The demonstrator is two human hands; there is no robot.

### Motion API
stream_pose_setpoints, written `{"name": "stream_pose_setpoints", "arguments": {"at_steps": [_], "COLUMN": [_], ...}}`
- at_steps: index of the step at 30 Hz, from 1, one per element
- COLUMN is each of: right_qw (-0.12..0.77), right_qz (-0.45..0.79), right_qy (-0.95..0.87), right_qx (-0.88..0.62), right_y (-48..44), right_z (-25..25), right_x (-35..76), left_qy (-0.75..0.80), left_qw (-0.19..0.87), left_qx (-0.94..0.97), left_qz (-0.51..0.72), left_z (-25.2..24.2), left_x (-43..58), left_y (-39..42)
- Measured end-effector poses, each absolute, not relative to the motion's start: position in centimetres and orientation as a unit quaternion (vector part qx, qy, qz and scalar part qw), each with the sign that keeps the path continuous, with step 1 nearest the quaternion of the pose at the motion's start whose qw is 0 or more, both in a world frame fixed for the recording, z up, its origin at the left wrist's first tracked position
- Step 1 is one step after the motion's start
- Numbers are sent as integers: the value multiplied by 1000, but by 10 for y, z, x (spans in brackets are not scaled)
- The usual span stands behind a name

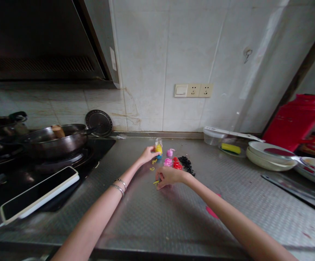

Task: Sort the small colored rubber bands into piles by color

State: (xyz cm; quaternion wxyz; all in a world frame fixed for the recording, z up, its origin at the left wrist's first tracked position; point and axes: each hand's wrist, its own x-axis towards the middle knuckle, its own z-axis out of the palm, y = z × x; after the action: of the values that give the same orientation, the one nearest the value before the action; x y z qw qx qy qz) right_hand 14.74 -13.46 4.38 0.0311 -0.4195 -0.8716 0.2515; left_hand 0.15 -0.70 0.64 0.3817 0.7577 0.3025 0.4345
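Observation:
My left hand (148,154) is closed round a small clear jar (158,146) part-filled with yellow rubber bands, standing upright on the steel counter (152,214). My right hand (168,177) rests on the counter with its fingers pinched on a yellow rubber band (156,182). A couple of loose yellow bands (152,168) lie between the hands. Just beyond my right hand sit small piles of pink bands (168,162), red bands (177,164) and black bands (186,164), with a small pink cap (169,152) behind them.
A phone (39,193) lies on the stove's front edge at left, behind it a dark wok (51,140) and a pot. At right stand a clear container (213,135), a dish with a yellow sponge (230,148), stacked plates (271,155) and a red thermos (295,121).

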Motion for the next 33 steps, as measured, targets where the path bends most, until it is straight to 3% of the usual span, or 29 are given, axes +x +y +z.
{"name": "stream_pose_setpoints", "arguments": {"at_steps": [7, 12, 21, 33], "right_qw": [28, 56, -26, -31], "right_qz": [290, 239, 235, 215], "right_qy": [-877, -881, -890, -905], "right_qx": [-382, -404, -390, -367], "right_y": [-131, -129, -124, -133], "right_z": [43, 44, 61, 58], "right_x": [145, 146, 136, 135], "left_qy": [306, 307, 301, 302], "left_qw": [390, 383, 391, 387], "left_qx": [752, 757, 754, 756], "left_qz": [434, 431, 433, 434], "left_z": [9, 10, 9, 8], "left_x": [1, 1, 2, 1], "left_y": [-10, -11, -10, -9]}}
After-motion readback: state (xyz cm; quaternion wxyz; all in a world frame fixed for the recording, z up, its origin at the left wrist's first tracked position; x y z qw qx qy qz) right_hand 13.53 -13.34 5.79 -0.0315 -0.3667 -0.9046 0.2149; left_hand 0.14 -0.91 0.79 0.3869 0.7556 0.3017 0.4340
